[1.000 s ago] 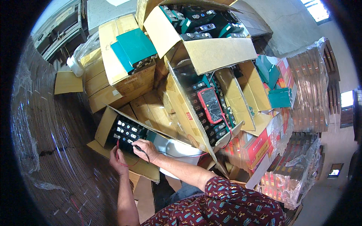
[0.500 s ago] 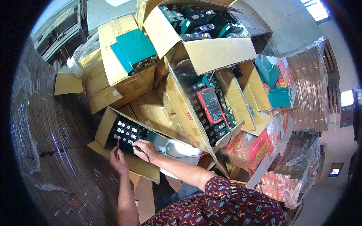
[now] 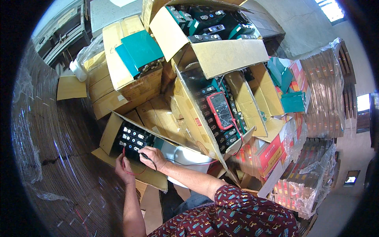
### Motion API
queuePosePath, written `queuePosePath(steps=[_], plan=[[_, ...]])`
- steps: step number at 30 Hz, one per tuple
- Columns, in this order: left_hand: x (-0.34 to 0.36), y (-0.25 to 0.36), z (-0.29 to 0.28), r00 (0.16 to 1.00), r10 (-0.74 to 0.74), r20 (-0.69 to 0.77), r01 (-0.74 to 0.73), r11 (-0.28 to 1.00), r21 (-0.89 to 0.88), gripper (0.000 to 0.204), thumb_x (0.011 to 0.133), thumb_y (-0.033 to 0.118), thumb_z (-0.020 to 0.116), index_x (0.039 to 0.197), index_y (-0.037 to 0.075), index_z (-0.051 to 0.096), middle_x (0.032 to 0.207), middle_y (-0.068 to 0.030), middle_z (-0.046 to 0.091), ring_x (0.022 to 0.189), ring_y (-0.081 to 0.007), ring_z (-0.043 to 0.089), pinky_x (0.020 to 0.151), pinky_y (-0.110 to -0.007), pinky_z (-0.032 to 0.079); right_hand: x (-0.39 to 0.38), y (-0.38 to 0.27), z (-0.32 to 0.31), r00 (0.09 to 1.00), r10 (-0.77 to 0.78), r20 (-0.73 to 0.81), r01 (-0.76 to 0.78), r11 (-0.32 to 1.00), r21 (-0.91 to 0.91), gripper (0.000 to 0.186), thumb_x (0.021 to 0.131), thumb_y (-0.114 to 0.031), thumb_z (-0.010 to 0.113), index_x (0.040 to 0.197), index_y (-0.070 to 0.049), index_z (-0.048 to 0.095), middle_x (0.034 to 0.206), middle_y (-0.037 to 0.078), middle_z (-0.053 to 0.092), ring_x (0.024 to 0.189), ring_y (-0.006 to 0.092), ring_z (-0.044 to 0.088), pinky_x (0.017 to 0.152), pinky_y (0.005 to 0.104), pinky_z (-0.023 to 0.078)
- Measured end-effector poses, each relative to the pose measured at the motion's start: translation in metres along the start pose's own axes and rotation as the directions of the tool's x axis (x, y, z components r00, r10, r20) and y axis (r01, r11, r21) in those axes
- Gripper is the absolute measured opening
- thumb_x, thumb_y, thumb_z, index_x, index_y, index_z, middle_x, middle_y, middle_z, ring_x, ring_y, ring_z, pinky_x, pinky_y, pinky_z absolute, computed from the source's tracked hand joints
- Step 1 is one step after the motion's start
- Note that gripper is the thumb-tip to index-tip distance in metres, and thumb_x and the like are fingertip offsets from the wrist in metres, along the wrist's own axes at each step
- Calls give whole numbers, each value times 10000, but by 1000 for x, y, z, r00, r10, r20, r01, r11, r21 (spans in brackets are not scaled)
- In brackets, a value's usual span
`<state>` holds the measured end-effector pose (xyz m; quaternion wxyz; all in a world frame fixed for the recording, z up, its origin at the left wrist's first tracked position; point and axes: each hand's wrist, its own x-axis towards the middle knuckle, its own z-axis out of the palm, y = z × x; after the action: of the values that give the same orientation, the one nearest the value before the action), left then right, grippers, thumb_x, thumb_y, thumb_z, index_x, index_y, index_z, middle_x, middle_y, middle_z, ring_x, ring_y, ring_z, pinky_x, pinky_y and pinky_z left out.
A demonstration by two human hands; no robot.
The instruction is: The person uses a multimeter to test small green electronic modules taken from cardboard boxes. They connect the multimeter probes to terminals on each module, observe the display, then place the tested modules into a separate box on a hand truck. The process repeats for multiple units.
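Note:
In a small open box point(image 3: 107, 134) at lower left, several dark battery cells point(image 3: 132, 137) show rows of metal terminals. My left hand point(image 3: 123, 170) grips the red probe point(image 3: 124, 153), its tip at a bottom-row terminal on the left. Just to its right, my right hand point(image 3: 154, 158) pinches the black probe point(image 3: 145, 155) against the cells' lower right; the exact contact point is too small to tell. Wires run to a red-cased multimeter point(image 3: 220, 110), lying on more cells in an open box at centre right. Its display is too small to read.
Taped cartons point(image 3: 98, 83) stand behind, one bearing teal batteries point(image 3: 140, 49). A box of cells point(image 3: 169, 33) is at top centre, more teal units point(image 3: 292, 102) at right. Flattened cardboard stacks point(image 3: 47, 166) flank both sides, some plastic-wrapped. A white surface point(image 3: 183, 177) lies beneath my right arm.

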<state>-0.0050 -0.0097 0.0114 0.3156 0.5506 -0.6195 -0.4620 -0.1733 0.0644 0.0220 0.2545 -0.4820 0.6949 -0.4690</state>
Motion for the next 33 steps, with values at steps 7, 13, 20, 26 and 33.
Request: queuePosePath(steps=[7,13,20,26,33], plan=[[0,-2,-2,1000,18,-13,-18,1000,5,254,1042,121,591,1222,-53,635,1132,-129,690,1014,-209,636,925,-341,514,0,-2,0,1000,1,20,-1,1000,-6,188,879,-133,710,1021,-11,710,932,187,706,860,375,710,760,425,579],[0,0,-3,1000,10,-11,-10,1000,1,242,1041,108,587,1216,-52,634,1119,-129,691,1002,-210,636,920,-341,516,0,-1,1,1000,-25,-1,25,1000,17,185,876,-127,711,1021,-12,709,927,186,705,851,378,707,748,429,574],[-1,1,-5,1000,-14,-7,14,1000,-4,259,1039,122,600,1234,-45,634,1134,-123,695,1013,-195,641,928,-331,516,-1,-2,4,1000,-10,-8,10,1000,-2,180,872,-125,713,1015,-16,709,917,187,703,842,381,705,742,427,572],[-2,5,-1,1000,-24,-12,24,1000,-2,268,1040,131,602,1238,-46,638,1129,-120,703,1001,-191,649,915,-328,525,-2,0,2,1000,-13,-22,13,1000,-1,171,874,-123,709,1012,-23,711,916,187,702,846,377,708,748,424,573],[-4,4,-1,999,-2,-41,3,999,40,265,1031,120,614,1232,-48,653,1082,-104,715,961,-168,648,893,-319,530,-2,-2,0,1000,14,10,-14,1000,19,164,871,-118,712,1007,-26,709,917,184,705,863,374,711,776,427,573]])
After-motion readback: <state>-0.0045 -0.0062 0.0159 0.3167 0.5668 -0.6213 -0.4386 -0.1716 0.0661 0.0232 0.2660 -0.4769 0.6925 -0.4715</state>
